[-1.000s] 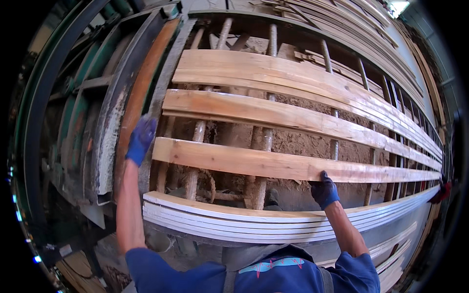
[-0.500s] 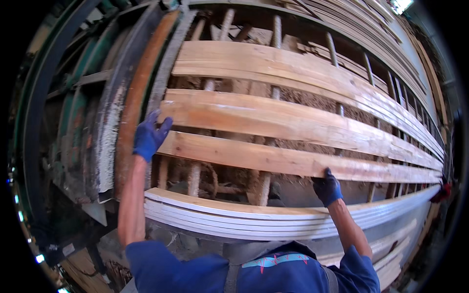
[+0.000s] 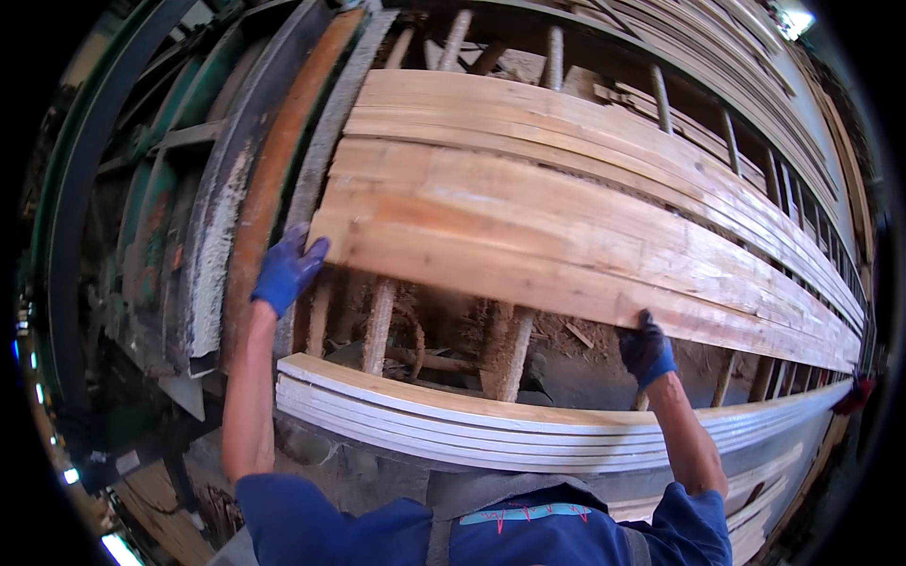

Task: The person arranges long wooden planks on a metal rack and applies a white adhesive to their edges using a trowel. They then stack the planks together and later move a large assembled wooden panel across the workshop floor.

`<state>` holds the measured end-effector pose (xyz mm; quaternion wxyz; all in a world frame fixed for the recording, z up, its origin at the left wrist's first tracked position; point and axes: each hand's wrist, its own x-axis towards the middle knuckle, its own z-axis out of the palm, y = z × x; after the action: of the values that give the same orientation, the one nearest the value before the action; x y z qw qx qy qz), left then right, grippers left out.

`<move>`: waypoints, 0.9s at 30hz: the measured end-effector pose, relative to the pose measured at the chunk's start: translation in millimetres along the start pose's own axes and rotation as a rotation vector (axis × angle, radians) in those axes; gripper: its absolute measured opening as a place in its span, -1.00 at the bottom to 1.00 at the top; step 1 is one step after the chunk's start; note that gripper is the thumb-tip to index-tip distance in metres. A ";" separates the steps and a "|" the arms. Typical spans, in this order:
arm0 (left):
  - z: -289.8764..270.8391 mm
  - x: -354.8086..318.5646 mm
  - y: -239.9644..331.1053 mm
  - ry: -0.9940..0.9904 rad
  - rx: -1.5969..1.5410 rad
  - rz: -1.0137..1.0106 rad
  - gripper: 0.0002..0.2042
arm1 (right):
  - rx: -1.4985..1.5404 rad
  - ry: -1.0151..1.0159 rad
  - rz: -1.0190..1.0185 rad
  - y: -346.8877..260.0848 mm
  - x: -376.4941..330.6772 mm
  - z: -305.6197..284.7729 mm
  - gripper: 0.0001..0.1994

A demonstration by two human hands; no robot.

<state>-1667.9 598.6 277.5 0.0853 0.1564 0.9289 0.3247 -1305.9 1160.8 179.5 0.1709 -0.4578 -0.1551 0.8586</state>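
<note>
A long pale wooden board (image 3: 472, 270) lies across the rollers, its far edge right against a second board (image 3: 453, 184) of like colour. My left hand (image 3: 286, 274), in a blue glove, is at the near board's left end, thumb and fingers apart, fingertips touching its corner. Farther right, my gloved right hand (image 3: 646, 351) holds the same board's near edge, with a digit over the top; its other fingers are partly hidden. Beyond these lie more boards (image 3: 472, 99), side by side with a narrow gap before the second board.
White-sided boards (image 3: 453, 429) are stacked along the near side, in front of my body. Metal rollers (image 3: 514, 354) with sawdust show beneath the boards. At the left stands a rusty brown rail (image 3: 269, 179) beside a green machine frame (image 3: 156, 222). More timber strips (image 3: 679, 61) lie at the far side.
The near board has moved away from me and closed the gap to the second board, which has also shifted farther off. My right hand has gone along with the near board's edge.
</note>
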 end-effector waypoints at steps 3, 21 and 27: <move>16.5 32.2 33.3 0.050 0.242 -0.005 -0.29 | 0.003 -0.010 -0.078 -8.0 32.9 27.0 -0.77; 14.3 69.6 60.2 0.378 0.440 0.247 -0.05 | -0.473 0.079 -0.135 -44.8 -20.6 108.0 -0.74; 40.1 123.5 70.4 0.131 0.627 0.109 -0.14 | -0.469 0.193 -0.129 -45.0 47.8 108.7 -0.74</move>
<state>-1756.6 716.6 283.8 -0.0446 0.2034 0.9774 0.0364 -1415.2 1209.8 221.5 0.1284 -0.5538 -0.3616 0.7390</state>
